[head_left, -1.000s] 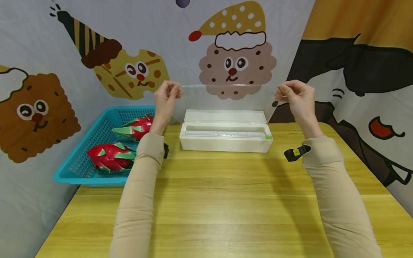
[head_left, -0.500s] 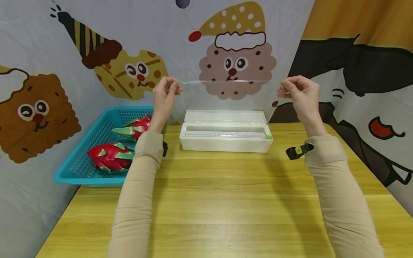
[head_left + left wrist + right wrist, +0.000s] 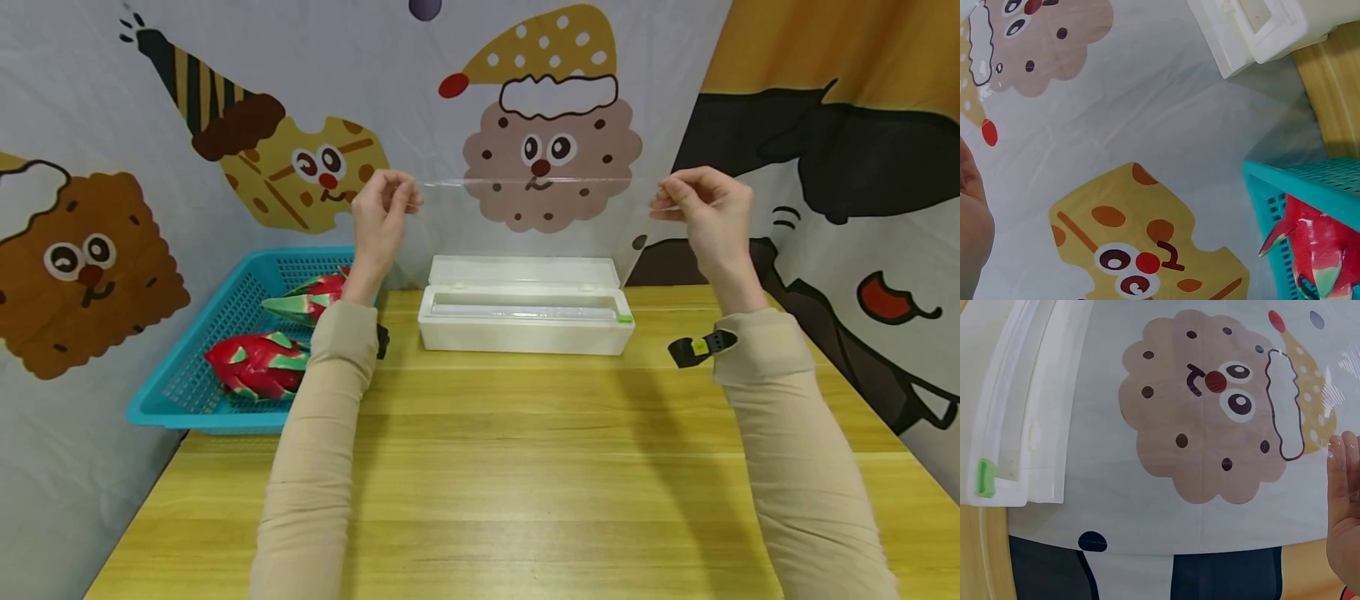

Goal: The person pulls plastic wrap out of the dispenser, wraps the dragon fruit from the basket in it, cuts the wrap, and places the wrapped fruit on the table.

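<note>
A clear sheet of cling film (image 3: 536,181) stretches between my two hands above the white dispenser box (image 3: 525,337). My left hand (image 3: 381,218) pinches its left corner between thumb and fingers, and my right hand (image 3: 708,217) pinches the right corner. The top edge shows as a thin bright line; the rest is almost invisible and seems to run down toward the box. The box's lid stands raised at the back, and the film roll (image 3: 521,312) lies inside. A green slider (image 3: 985,477) sits at one end of the box in the right wrist view.
A blue plastic basket (image 3: 217,423) stands at the left of the wooden table (image 3: 540,500). Two red dragon fruits lie in it, one in front (image 3: 255,367) and one behind (image 3: 300,307), partly hidden by my left arm. A cartoon-printed cloth (image 3: 435,150) hangs close behind the box.
Both hands have risen a little, lifting the cling film's top edge higher above the box. The right hand has also drifted slightly to the right. Box and basket have stayed put.
</note>
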Available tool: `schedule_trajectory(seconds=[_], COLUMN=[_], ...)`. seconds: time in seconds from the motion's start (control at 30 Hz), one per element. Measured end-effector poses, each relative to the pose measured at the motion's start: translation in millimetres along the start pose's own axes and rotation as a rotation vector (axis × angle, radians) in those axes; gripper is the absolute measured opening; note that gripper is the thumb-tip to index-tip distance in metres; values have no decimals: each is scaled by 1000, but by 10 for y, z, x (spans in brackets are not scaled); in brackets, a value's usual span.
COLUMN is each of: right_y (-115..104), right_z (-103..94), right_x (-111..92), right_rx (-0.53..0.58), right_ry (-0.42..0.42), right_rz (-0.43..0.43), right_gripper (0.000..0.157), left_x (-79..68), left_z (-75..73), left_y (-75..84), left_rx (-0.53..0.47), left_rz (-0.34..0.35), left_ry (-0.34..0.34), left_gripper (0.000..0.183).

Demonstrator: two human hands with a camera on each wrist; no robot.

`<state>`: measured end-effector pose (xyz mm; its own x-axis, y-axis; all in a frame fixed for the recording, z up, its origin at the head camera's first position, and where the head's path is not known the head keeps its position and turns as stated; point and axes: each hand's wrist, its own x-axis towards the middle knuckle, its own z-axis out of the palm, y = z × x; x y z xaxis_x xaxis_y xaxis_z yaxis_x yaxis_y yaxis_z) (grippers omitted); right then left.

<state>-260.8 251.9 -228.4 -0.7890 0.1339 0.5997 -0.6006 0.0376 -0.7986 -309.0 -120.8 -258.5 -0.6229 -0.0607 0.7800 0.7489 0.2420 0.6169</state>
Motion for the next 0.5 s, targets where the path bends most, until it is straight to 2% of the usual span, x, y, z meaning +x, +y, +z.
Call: schedule_trajectory(seconds=[0.5], right_y=[-105], right_z=[10], right_x=[7], right_rx=[15], right_ry=[-1], right_rz=[-29], right_gripper=[13], left_x=[43], left_z=[-20], left_y=[72], left_rx=[-13], left_rz=[52], left_ry=[14], left_gripper=[20])
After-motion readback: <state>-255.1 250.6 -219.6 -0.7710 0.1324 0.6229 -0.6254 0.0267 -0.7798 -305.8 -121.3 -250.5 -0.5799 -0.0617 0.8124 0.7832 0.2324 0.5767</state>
